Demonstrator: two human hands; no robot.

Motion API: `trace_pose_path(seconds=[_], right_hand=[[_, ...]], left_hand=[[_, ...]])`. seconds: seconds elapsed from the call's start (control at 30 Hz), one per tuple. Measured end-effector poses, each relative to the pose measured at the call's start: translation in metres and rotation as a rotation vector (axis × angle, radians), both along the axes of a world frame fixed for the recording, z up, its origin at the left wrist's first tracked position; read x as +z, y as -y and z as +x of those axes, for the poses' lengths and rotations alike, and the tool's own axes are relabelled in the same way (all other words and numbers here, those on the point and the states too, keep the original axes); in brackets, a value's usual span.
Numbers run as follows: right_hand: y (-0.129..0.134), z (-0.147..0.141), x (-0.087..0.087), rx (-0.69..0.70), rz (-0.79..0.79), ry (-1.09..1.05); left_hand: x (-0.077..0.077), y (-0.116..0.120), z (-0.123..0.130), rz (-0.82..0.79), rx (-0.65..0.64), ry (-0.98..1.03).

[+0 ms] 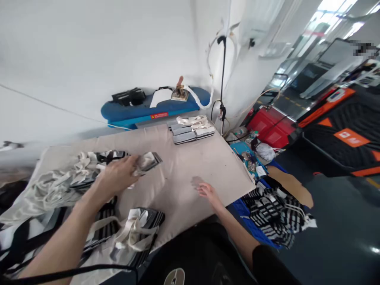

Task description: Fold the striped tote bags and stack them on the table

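My left hand [126, 170] is closed on a small folded striped cloth piece [148, 161] with pale fabric on top, just above the table on the left. Hovering over the bare right part of the table, my right hand [207, 190] holds nothing; its fingers are apart. Beneath my left forearm lies a loose heap of cream and striped cloth [56, 190]. Nearer my body is a striped piece with cream straps [139, 233]. Flat folded striped pieces [192, 134] with cream straps on top sit at the table's far edge.
Behind the cream-covered table [228, 170] is a blue ironing board [142, 107] carrying an iron [179, 94]. A blue crate [242, 209] of striped cloth stands on the floor at right, near a red case [276, 126]. A black cable [80, 270] crosses the lower left.
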State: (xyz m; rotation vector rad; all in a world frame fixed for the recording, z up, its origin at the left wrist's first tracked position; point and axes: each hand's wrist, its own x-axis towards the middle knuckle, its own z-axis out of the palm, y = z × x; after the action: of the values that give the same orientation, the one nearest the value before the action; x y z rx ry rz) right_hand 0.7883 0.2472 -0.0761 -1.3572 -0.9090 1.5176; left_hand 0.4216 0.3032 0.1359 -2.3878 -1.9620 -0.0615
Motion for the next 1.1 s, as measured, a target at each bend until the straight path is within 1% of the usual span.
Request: trace_pose_path(seconds=[0.03,0.07,0.1,0.13,0.17,0.2,0.27,0.3,0.37,0.43,0.5,0.57,0.67,0.77,0.87,0.97,1.0,1.03,1.07,1.1], right_hand=[[-0.002,0.008,0.004,-0.014,0.043,0.019],[-0.004,0.017,0.008,-0.029,0.098,0.045],[-0.007,0.026,0.012,-0.047,0.162,0.079],[-0.01,0.035,0.016,-0.067,0.23,0.121],[-0.013,0.044,0.019,-0.088,0.301,0.173],[-0.016,0.054,0.021,-0.108,0.37,0.234],[-0.023,0.074,0.021,-0.135,0.491,0.375],[-0.025,0.084,0.018,-0.14,0.533,0.447],[-0.028,0.102,0.01,-0.116,0.57,0.56],[-0.027,0.117,-0.001,-0.061,0.559,0.608],[-0.023,0.127,-0.008,-0.011,0.53,0.611],[-0.019,0.131,-0.011,0.011,0.5,0.584],[-0.017,0.13,-0.009,0.033,0.46,0.511],[-0.025,0.128,-0.006,0.046,0.423,0.454],[-0.034,0.13,-0.008,0.07,0.388,0.388],[-0.036,0.136,-0.013,0.126,0.363,0.348],[-0.035,0.138,-0.015,0.145,0.362,0.354],[-0.035,0.14,-0.017,0.157,0.364,0.371],[-0.035,0.143,-0.019,0.169,0.371,0.396],[-0.036,0.145,-0.021,0.166,0.386,0.426]], left_hand=[[0.004,-0.005,0.028,-0.019,-0.084,0.017],[0.005,-0.009,0.057,-0.056,-0.169,0.035],[0.0,-0.013,0.089,-0.115,-0.253,0.059],[-0.008,-0.015,0.12,-0.183,-0.326,0.087],[-0.02,-0.017,0.151,-0.255,-0.39,0.113],[-0.035,-0.019,0.181,-0.319,-0.429,0.12],[-0.07,-0.02,0.233,-0.394,-0.467,0.097],[-0.088,-0.019,0.255,-0.414,-0.478,0.075],[-0.121,-0.016,0.289,-0.422,-0.481,0.036],[-0.145,-0.011,0.309,-0.399,-0.451,0.039],[-0.158,-0.005,0.316,-0.388,-0.41,0.074],[-0.162,-0.001,0.313,-0.393,-0.374,0.127],[-0.16,0.005,0.301,-0.393,-0.324,0.199],[-0.156,0.011,0.293,-0.354,-0.283,0.242],[-0.155,0.023,0.296,-0.315,-0.233,0.273],[-0.153,0.037,0.298,-0.278,-0.187,0.358],[-0.151,0.041,0.292,-0.258,-0.159,0.399],[-0.149,0.043,0.28,-0.232,-0.112,0.441],[-0.146,0.046,0.26,-0.198,-0.035,0.477],[-0.142,0.05,0.233,-0.151,0.077,0.5]])
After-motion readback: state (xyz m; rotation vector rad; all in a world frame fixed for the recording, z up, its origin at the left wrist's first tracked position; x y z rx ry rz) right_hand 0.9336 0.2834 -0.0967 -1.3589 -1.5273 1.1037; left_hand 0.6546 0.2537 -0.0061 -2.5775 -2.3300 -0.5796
